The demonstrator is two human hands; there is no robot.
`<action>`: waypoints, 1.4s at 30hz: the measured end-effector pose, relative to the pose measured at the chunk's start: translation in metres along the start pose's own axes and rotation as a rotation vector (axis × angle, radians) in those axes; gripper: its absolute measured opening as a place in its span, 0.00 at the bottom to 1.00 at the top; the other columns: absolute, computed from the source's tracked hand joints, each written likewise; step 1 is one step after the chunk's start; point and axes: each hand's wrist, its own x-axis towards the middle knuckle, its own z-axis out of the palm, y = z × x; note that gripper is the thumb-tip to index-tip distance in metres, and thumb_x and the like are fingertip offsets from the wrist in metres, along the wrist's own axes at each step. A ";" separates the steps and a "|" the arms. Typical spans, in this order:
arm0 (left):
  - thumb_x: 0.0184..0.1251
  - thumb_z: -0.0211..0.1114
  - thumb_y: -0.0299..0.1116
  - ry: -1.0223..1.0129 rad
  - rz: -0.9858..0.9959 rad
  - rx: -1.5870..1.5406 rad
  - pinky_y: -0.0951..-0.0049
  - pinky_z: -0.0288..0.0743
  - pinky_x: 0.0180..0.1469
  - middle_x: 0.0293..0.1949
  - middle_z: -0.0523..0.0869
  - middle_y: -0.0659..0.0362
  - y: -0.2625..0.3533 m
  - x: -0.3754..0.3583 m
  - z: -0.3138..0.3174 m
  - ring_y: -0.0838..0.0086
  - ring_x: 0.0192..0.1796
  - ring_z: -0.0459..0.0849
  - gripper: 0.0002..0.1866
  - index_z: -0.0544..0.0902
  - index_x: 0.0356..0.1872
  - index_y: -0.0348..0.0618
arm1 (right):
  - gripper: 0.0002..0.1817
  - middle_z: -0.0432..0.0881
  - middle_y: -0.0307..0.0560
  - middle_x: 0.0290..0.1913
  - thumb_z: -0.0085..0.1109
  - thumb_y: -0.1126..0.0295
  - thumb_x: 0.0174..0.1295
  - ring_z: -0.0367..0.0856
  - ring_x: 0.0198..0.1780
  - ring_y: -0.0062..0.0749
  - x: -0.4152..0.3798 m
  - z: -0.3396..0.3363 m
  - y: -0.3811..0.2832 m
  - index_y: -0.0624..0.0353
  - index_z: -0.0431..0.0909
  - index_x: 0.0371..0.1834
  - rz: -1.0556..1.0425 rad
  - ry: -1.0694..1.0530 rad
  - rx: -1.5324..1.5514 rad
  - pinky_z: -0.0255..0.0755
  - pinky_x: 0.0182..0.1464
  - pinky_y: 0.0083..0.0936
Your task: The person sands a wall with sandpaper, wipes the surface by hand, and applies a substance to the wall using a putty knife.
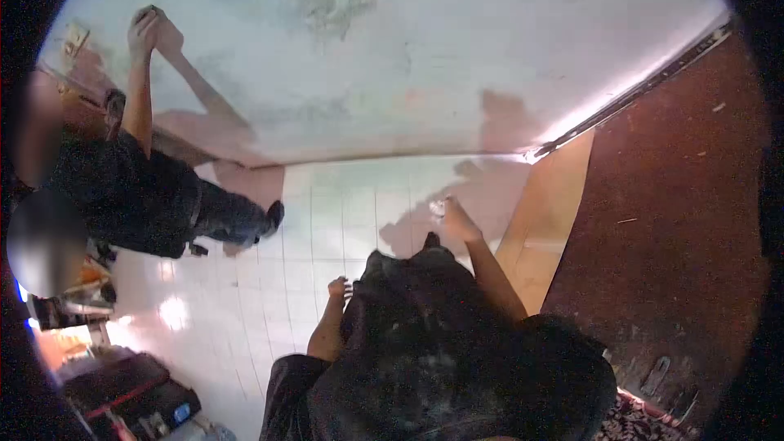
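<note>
My right hand (pixel 452 214) is in front of my body, its fingers closed on a small whitish object (pixel 438 209) that is too small to name. My left hand (pixel 340 287) hangs beside my dark shirt (pixel 416 335), its fingers apart and curled a little, with nothing seen in them. Beyond both hands rises a pale wall (pixel 367 73) with greenish patches. The white tiled floor (pixel 310 220) shows below them, and my shadow falls near my right hand.
At the left another person in dark clothes (pixel 131 188) reaches a hand (pixel 145 28) to the wall. A brown door (pixel 653 188) stands at the right beside a tan panel (pixel 543 212). A dark bag (pixel 122 384) lies at the lower left.
</note>
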 end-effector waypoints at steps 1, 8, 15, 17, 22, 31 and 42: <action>0.57 0.64 0.51 -0.228 -0.361 0.096 0.61 0.80 0.44 0.42 0.87 0.56 0.005 -0.008 0.020 0.62 0.47 0.86 0.23 0.82 0.51 0.50 | 0.11 0.80 0.59 0.31 0.64 0.68 0.53 0.77 0.38 0.56 -0.008 0.005 0.009 0.63 0.80 0.34 -0.026 0.052 -0.041 0.71 0.49 0.43; 0.55 0.63 0.55 -0.292 -0.545 -0.033 0.62 0.78 0.45 0.42 0.87 0.64 0.049 -0.012 0.049 0.64 0.48 0.85 0.21 0.85 0.45 0.58 | 0.27 0.76 0.70 0.50 0.59 0.62 0.60 0.73 0.54 0.65 -0.072 0.028 0.144 0.72 0.71 0.57 0.198 0.112 -0.204 0.68 0.58 0.46; 0.58 0.66 0.49 -0.016 -0.585 0.060 0.60 0.79 0.41 0.40 0.88 0.58 0.061 0.015 0.052 0.60 0.41 0.87 0.17 0.84 0.43 0.52 | 0.22 0.78 0.69 0.48 0.58 0.62 0.61 0.75 0.53 0.64 -0.088 -0.045 0.168 0.63 0.74 0.55 0.244 -0.088 -0.367 0.70 0.55 0.46; 0.57 0.66 0.54 -0.172 -0.624 0.024 0.64 0.79 0.46 0.44 0.88 0.58 0.044 0.015 0.068 0.61 0.44 0.87 0.22 0.84 0.44 0.50 | 0.20 0.78 0.67 0.43 0.58 0.62 0.61 0.76 0.50 0.63 -0.093 -0.057 0.181 0.64 0.76 0.51 0.102 0.022 -0.306 0.71 0.52 0.47; 0.55 0.63 0.57 -0.335 -0.728 0.140 0.62 0.80 0.44 0.44 0.88 0.58 0.058 0.048 0.068 0.61 0.46 0.87 0.23 0.86 0.43 0.52 | 0.16 0.78 0.65 0.42 0.60 0.60 0.62 0.77 0.47 0.62 -0.091 -0.072 0.179 0.64 0.79 0.43 0.274 0.205 -0.072 0.71 0.49 0.49; 0.53 0.64 0.51 -0.368 -0.634 0.228 0.59 0.79 0.41 0.37 0.89 0.56 0.068 0.091 0.059 0.57 0.43 0.87 0.16 0.88 0.35 0.54 | 0.15 0.78 0.64 0.43 0.57 0.58 0.62 0.76 0.49 0.59 -0.111 -0.081 0.150 0.59 0.79 0.42 0.288 -0.075 -0.125 0.71 0.50 0.47; 0.52 0.66 0.43 0.080 -0.178 0.341 0.58 0.77 0.35 0.32 0.87 0.60 0.084 0.132 -0.010 0.62 0.32 0.85 0.12 0.84 0.38 0.55 | 0.15 0.79 0.57 0.37 0.51 0.55 0.65 0.79 0.41 0.55 -0.151 -0.069 0.221 0.55 0.78 0.38 0.309 -0.046 -0.385 0.73 0.41 0.49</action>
